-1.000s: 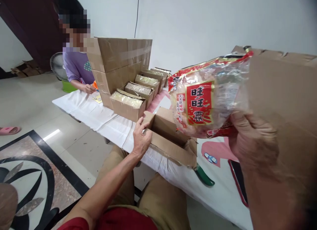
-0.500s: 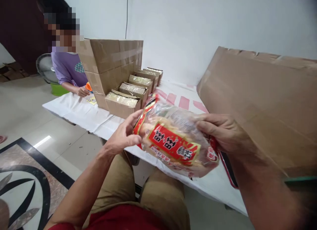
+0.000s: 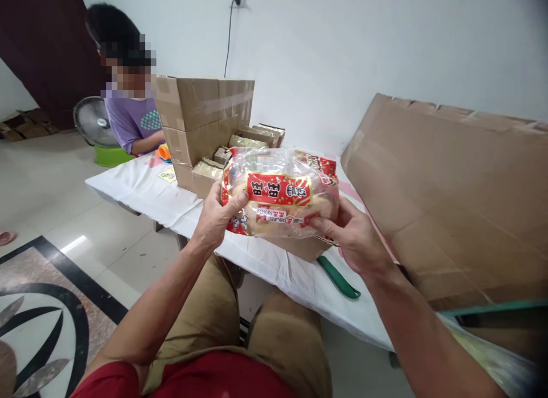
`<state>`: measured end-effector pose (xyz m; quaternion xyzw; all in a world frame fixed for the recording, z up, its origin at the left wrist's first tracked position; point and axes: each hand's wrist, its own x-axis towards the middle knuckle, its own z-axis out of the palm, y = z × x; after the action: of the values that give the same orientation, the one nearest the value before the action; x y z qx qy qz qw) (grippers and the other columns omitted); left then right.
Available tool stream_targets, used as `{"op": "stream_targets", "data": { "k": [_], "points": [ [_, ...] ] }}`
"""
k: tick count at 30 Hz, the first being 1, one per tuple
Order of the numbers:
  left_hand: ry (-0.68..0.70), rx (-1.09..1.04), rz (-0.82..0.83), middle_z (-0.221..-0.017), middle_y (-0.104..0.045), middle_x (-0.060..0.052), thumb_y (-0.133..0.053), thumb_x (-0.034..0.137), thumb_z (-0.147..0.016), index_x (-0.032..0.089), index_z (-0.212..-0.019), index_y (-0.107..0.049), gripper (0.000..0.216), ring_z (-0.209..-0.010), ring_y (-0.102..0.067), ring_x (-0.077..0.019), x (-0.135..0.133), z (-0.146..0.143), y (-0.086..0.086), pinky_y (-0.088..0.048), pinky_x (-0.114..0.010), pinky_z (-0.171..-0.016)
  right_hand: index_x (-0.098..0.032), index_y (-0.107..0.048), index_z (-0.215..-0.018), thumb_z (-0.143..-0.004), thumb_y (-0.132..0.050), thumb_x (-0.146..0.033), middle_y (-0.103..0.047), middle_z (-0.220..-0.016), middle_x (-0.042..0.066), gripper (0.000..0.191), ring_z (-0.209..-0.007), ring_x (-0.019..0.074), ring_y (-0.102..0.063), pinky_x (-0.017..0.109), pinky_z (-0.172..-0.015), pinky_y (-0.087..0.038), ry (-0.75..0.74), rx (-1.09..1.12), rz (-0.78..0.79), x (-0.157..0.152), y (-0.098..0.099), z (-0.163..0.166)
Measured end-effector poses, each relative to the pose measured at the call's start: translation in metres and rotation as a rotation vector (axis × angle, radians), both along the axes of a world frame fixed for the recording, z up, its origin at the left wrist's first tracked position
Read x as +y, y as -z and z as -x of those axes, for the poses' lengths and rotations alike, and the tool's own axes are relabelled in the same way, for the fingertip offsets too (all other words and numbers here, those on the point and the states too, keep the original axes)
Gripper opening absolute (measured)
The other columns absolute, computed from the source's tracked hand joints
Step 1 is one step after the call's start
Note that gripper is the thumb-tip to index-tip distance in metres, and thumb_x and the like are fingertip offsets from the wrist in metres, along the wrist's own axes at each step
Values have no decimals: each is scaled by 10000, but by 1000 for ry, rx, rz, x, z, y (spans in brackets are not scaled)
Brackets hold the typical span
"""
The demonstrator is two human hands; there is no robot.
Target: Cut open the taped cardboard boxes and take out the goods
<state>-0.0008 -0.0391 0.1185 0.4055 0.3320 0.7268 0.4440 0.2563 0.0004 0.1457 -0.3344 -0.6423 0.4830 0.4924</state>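
Observation:
Between my two hands is a clear plastic bag of rice crackers (image 3: pixel 278 206) with red and gold labels, held up level over the table's front edge. My left hand (image 3: pixel 219 218) grips its left end, thumb on the front. At the lower right corner my right hand (image 3: pixel 353 232) pinches the bag with the thumb in front; some of its fingers are hidden behind. Just under the bag sits a cardboard box (image 3: pixel 297 249), mostly covered by it. A green handle (image 3: pixel 340 277) lies on the table near my right hand; what it belongs to is hidden.
Stacked cardboard boxes (image 3: pixel 197 104) stand left on the white-covered table (image 3: pixel 128 175), with smaller packed boxes (image 3: pixel 252 136) beside them. A large cardboard sheet or carton (image 3: pixel 449 198) fills the right. Behind the stack is a person in a purple shirt (image 3: pixel 128 115), near a fan (image 3: pixel 92 121).
The cracker bag has turned from slanting to level and moved up and left. My left hand has closed on its end; my right hand has shifted lower. The box and green handle now show.

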Motion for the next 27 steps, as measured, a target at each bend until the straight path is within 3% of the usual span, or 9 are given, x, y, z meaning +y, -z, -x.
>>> {"op": "stream_targets", "data": {
  "k": [3, 7, 15, 21, 23, 27],
  "points": [
    [128, 38, -17, -1213, -773, -124, -868, 634, -695, 205, -1360, -542, 856, -1128, -757, -320, 6, 1, -7, -624, -447, -971, -242, -697, -1143, -586, -964, -497, -787, -1041, 19, 669, -901, 206, -749, 328, -757, -648, 150, 106, -42, 0, -6, 11],
    [133, 101, -46, -1190, -783, -126, -953, 513, -632, 199, -1435, -481, 983, -1074, -775, -306, 9, 4, -16, -632, -432, -955, -265, -694, -1118, -564, -973, -487, -788, -1085, 16, 658, -958, 211, -750, 327, -773, -655, 199, 148, -138, -4, -18, 12],
    [80, 141, -130, -1196, -774, -121, -934, 506, -679, 190, -1338, -540, 831, -1155, -748, -323, 12, 5, -38, -612, -476, -1013, -252, -733, -1021, -672, -883, -563, -778, -932, 9, 491, -899, 205, -746, 329, -780, -628, 162, 182, -126, -16, -38, 9],
    [95, 192, -183, -1234, -751, -113, -909, 420, -706, 174, -1305, -565, 733, -1237, -704, -331, 10, 11, -66, -583, -491, -1065, -274, -704, -948, -692, -864, -522, -744, -855, -8, 390, -724, 177, -676, 292, -568, -542, 231, 154, -183, -18, -56, 6],
    [85, 195, -215, -1244, -737, -113, -888, 356, -712, 167, -1300, -571, 694, -1266, -685, -345, 8, 13, -73, -575, -501, -1075, -282, -706, -961, -676, -875, -497, -754, -905, -10, 395, -774, 180, -693, 291, -595, -551, 209, 191, -207, -21, -60, 8],
    [21, 172, -249, -1228, -717, -103, -848, 239, -722, 159, -1298, -576, 641, -1309, -653, -373, 1, 17, -83, -576, -524, -1064, -273, -713, -968, -650, -887, -447, -777, -1031, 4, 402, -997, 222, -728, 338, -790, -609, 175, 232, -235, -28, -64, 16]
  ]
}}
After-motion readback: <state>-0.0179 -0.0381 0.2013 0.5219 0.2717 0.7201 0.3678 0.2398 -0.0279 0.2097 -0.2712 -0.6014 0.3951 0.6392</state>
